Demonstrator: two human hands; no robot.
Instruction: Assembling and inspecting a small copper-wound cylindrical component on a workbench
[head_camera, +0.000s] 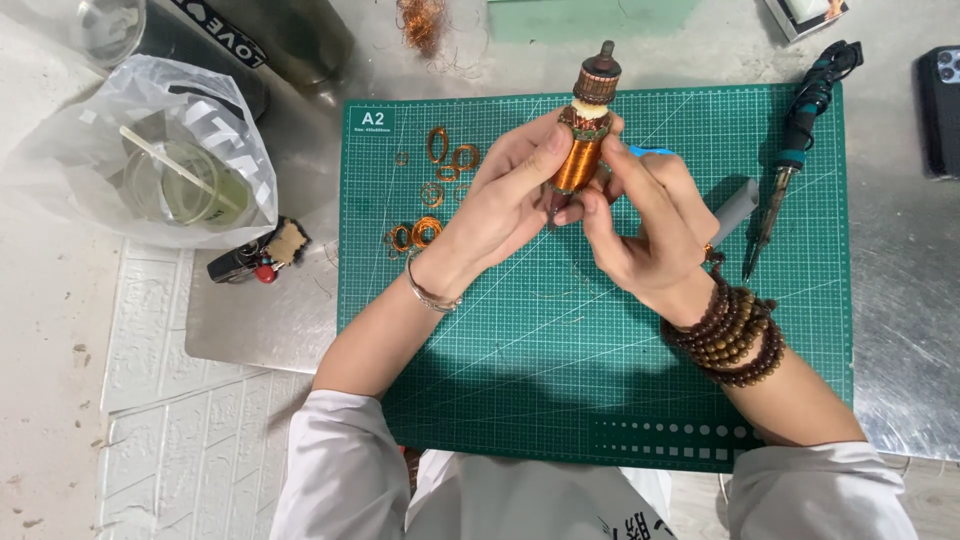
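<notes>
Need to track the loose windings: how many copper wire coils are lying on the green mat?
About 6 coils: two at the upper left, two smaller nearby, two by the left hand. More may be hidden beneath.

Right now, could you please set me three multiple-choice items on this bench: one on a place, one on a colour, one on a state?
1. Where does the soldering iron lie?
A. on the mat's right edge
B. inside the plastic bag
C. left of the mat

2. What colour is the mat?
A. red
B. green
C. white

3. How is the wound rotor held?
A. lying loose on the mat
C. in the left hand alone
B. in both hands, above the mat

Answers: 1 A, the iron rests along the right side of the mat. 2 B, the gridded mat is green. 3 B, the left hand and right hand both grip it.
</notes>
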